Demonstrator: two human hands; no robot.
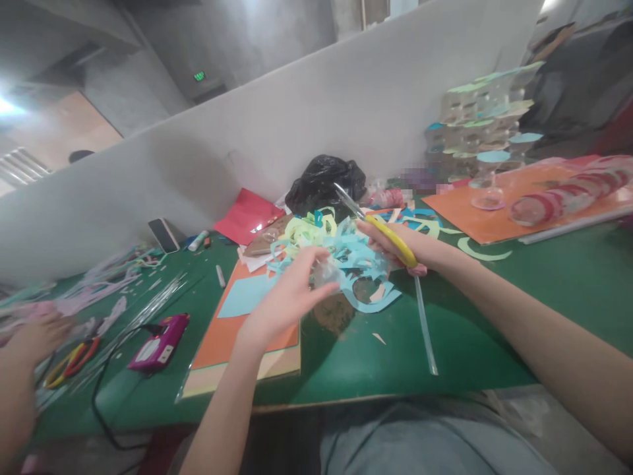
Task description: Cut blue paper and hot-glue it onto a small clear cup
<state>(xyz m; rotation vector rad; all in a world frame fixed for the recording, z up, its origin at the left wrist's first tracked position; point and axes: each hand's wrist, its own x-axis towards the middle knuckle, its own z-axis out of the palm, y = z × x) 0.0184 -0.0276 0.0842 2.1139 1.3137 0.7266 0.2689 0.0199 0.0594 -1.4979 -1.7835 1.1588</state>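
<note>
My right hand is closed round scissors with yellow handles, and their metal blades point up and away from me. Curved fingers and thumb of my left hand are round a clear plastic piece, whose shape is blurred. Behind and between both hands lies a heap of light-blue paper scraps, with pale-green scraps further back. A translucent stick extends from beneath my right hand towards the table's front; whether the hand touches it I cannot tell.
Coloured sheets lie left of centre. Beside them are a magenta box with a black cable and a phone. Another person's hand is near red-and-yellow-handled scissors. Stacked clear cups stand back right; a black bag sits behind.
</note>
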